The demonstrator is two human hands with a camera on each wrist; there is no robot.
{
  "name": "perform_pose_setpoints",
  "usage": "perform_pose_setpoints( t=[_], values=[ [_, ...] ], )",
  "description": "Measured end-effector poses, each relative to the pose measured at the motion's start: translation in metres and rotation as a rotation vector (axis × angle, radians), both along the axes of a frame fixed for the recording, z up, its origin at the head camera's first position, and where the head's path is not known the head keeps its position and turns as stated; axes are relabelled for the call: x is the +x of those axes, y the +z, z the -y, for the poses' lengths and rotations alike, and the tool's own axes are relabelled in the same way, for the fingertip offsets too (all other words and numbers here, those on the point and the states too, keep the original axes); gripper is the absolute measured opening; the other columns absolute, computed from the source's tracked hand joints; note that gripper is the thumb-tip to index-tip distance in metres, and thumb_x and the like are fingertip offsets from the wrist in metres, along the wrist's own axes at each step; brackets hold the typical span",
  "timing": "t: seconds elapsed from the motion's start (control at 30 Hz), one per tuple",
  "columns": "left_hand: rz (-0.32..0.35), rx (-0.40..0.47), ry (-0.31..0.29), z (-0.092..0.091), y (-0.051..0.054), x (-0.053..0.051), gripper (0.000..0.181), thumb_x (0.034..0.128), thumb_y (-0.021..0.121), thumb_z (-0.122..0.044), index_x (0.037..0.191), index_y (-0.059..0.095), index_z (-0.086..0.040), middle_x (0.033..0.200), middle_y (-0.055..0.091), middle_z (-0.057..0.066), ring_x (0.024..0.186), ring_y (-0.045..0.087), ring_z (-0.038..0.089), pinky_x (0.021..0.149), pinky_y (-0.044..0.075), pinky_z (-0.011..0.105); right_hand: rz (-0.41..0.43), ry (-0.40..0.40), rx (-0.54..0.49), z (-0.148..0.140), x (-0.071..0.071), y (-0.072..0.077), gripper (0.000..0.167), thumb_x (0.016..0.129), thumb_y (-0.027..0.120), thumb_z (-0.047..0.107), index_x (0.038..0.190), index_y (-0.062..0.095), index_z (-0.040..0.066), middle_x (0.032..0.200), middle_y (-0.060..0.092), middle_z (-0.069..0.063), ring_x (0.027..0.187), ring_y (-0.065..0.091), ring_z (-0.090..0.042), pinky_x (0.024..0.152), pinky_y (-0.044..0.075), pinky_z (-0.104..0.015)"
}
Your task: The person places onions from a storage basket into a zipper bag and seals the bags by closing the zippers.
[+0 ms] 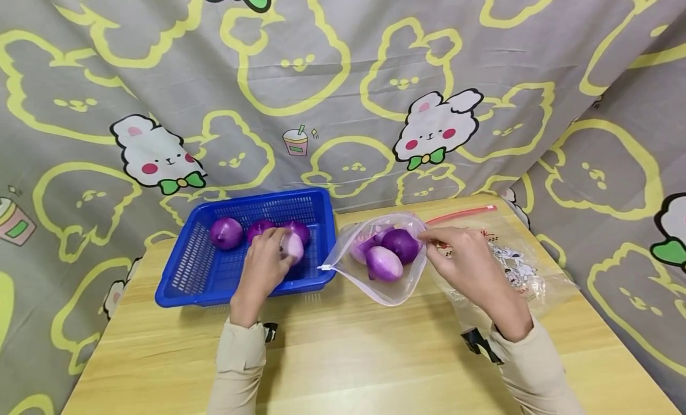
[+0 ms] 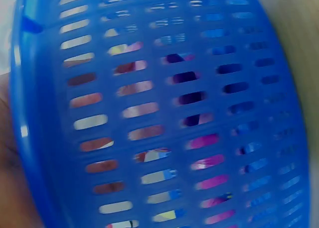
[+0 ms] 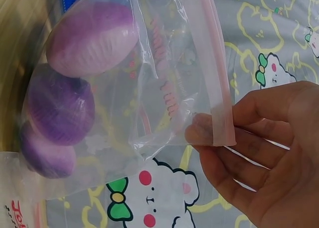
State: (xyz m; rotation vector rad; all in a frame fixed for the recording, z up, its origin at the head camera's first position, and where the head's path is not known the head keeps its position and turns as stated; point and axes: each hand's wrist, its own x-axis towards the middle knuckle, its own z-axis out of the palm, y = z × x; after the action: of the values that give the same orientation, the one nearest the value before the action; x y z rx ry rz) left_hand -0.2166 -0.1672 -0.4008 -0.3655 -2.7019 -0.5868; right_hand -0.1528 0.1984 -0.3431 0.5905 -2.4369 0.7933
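1. Beige sleeves (image 1: 238, 367) cross the near side of the tabletop (image 1: 348, 355).
2. The left hand (image 1: 264, 263) grips a purple onion (image 1: 293, 248) at the right half of the blue basket (image 1: 187, 298).
3. The right hand (image 1: 466, 259) pinches the right rim of the zip bag (image 1: 386, 295); its mouth lies right of that onion.
4. Fingers hide the onion's long axis; basket slats block the left wrist view.

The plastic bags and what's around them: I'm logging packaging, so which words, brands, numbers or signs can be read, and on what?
"Jo…": red, on the flat bag, right wrist view; the rest is unclear.
Dark print beside it: too small to read.
Red lettering on the open bag: too blurred to read.
Blue basket, patterned curtain: no readable writing.
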Motion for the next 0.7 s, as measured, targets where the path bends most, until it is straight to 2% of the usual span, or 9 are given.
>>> perform_pose_setpoints(
  t=[0.17, 0.33, 0.7],
  values=[
    [-0.045, 0.035, -0.022, -0.001, 0.009, 0.003, 0.054, 0.0721, 0.085, -0.009, 0.121, 0.065, -0.002, 0.122, 0.062, 0.022, 0.107, 0.056, 0.046, 0.091, 0.045, 0.058, -0.010, 0.003, 0.004, -0.001, 0.000, -0.001, 0.022, 0.084, 0.064, -0.004, 0.100, 0.078, 0.004, 0.100, 0.075, -0.013, 0.081, 0.072, -0.023, 0.067, 0.059, -0.040],
    [-0.101, 0.043, -0.052, -0.002, 0.012, 0.005, 0.051, 0.0724, 0.085, -0.007, 0.119, 0.066, -0.002, 0.120, 0.062, 0.022, 0.105, 0.055, 0.046, 0.090, 0.046, 0.058, -0.009, -0.001, 0.007, -0.001, 0.001, -0.001, 0.023, 0.085, 0.064, -0.004, 0.101, 0.077, 0.004, 0.101, 0.075, -0.013, 0.080, 0.071, -0.022, 0.066, 0.058, -0.041],
    [-0.169, 0.067, -0.050, -0.005, 0.021, 0.011, 0.056, 0.0715, 0.086, -0.006, 0.122, 0.064, -0.003, 0.124, 0.059, 0.022, 0.111, 0.053, 0.046, 0.091, 0.044, 0.058, 0.001, -0.013, -0.004, -0.003, 0.001, 0.000, 0.022, 0.085, 0.063, -0.004, 0.101, 0.077, 0.002, 0.100, 0.075, -0.015, 0.082, 0.072, -0.026, 0.068, 0.059, -0.042]
  ],
)
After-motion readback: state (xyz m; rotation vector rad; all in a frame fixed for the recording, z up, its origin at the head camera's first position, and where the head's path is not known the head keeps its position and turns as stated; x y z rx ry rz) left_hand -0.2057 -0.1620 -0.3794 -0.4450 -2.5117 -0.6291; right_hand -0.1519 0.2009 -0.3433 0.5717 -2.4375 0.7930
